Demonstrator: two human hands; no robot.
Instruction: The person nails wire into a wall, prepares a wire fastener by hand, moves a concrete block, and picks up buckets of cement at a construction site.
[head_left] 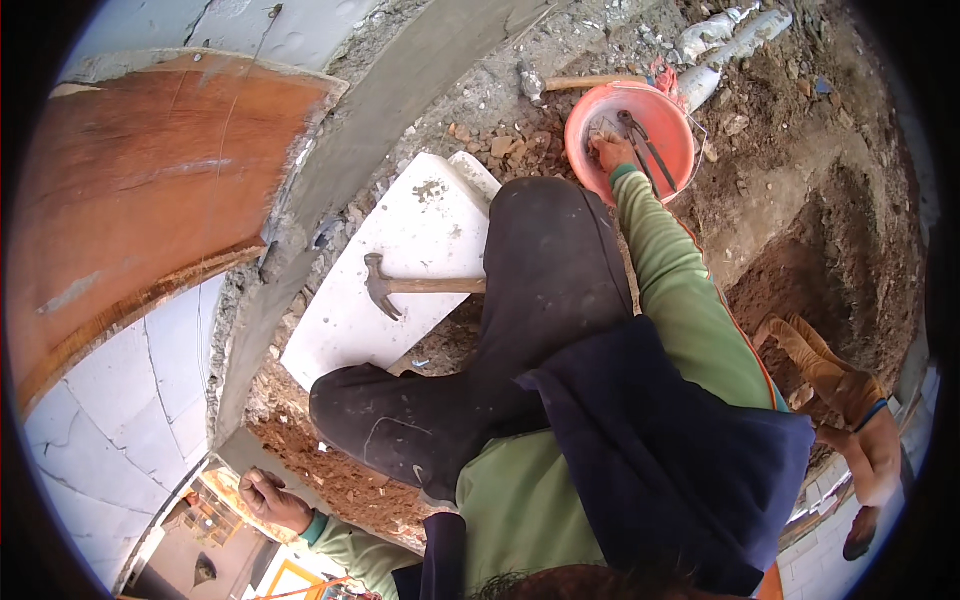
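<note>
My right hand reaches down into an orange-pink bucket, its fingers bunched among small, thin grey pieces at the bottom. What they pinch is too small to make out. Beside this hand, dark long-handled pincers lean inside the bucket. My left hand is off at the lower left with curled fingers, near the wall's edge; whatever it holds, if anything, is hidden. A claw hammer with a wooden handle lies on a white block, its handle end hidden by my leg.
Behind the bucket lies another wooden-handled hammer, near dirty white wrapped bundles. A concrete ledge and an orange-brown board run along the left. Rubble and loose soil surround me. Another person is at the right.
</note>
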